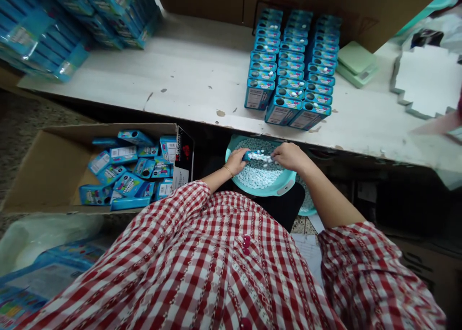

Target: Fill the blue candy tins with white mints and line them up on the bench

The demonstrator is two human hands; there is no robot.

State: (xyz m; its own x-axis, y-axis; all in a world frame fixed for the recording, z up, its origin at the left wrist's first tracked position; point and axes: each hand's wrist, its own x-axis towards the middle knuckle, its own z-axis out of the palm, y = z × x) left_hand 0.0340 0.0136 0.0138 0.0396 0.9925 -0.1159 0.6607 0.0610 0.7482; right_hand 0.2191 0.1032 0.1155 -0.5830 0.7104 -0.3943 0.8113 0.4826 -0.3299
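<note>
My left hand [236, 162] is closed around a small blue candy box [247, 156], held above the left side of a turquoise basin [282, 189] in my lap. Small white candies [259, 177] fill much of the basin. More white candies lie or tumble in a loose line between the box and my right hand [290, 157]. Its fingers are bent and pressed together over the basin's right side. Whatever they grip is hidden or too small to name.
Rows of blue boxes [285, 109] stand on the white table [187, 80], beside a pale green scale [357, 63]. A carton [46, 169] of blue boxes is at left. Wrapped blue packs [119, 7] are stacked back left. A white stepped stack [428, 80] stands at right, near another person's blurred arm [438, 123].
</note>
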